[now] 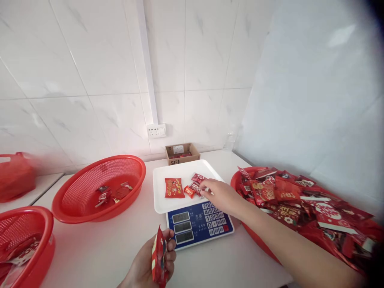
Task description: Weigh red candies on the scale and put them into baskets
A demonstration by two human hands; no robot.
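In my left hand (144, 262) is a red snack packet (159, 258), gripped upright at the front of the table, left of the scale's display. My right hand (220, 196) reaches over the white weighing tray (160, 204), fingers curved and slightly apart at the small wrapped snacks. A dark red wrapped snack (199, 178) and a small orange-red packet (189, 192) lie there, partly overlapping others by my fingertips. Flat on the tray's left part rests a larger red packet (174, 188). The blue scale panel (199, 224) has number keys, partly covered by my right hand.
A red basket (99, 216) with a few packets stands left, another red basket (45, 244) nearer. At right, a red basket (261, 240) is heaped with packets under my forearm. Behind the scale sits a cardboard box (183, 160). A red bag (18, 176) lies far left.
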